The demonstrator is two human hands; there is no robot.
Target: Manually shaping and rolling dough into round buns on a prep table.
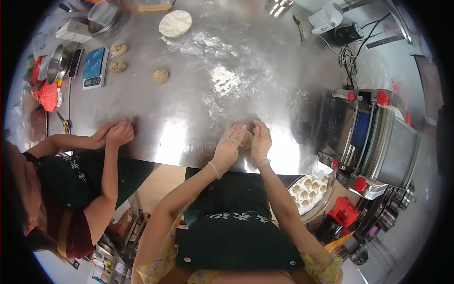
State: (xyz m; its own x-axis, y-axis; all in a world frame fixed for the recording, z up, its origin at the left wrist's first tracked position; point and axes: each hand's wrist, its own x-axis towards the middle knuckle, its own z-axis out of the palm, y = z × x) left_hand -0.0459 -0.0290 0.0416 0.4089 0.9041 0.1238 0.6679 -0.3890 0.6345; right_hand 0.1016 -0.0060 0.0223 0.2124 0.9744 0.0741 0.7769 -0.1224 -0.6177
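Near the front edge of the steel table, my left hand (229, 146) and my right hand (260, 143) cup a pale, speckled dough ball (246, 139) from both sides. Clear thin gloves cover both hands. The left fingers lie along the ball's left side and the right fingers curl round its right. Part of the dough is hidden by them. Beyond, a loose heap of white flour (224, 80) is scattered over the tabletop. Farther left sits a round dough ball (161, 75), with two rougher dough pieces (117, 66) beside a digital scale (94, 67).
A co-worker's hands (118, 133) meet at the table edge on my left. A flour-filled bowl (175, 23) stands at the back. A dough-rolling machine (378, 142) with red knobs is at right. Below it, a tray (326, 201) carries several dough balls. Cables (348, 59) tangle at back right.
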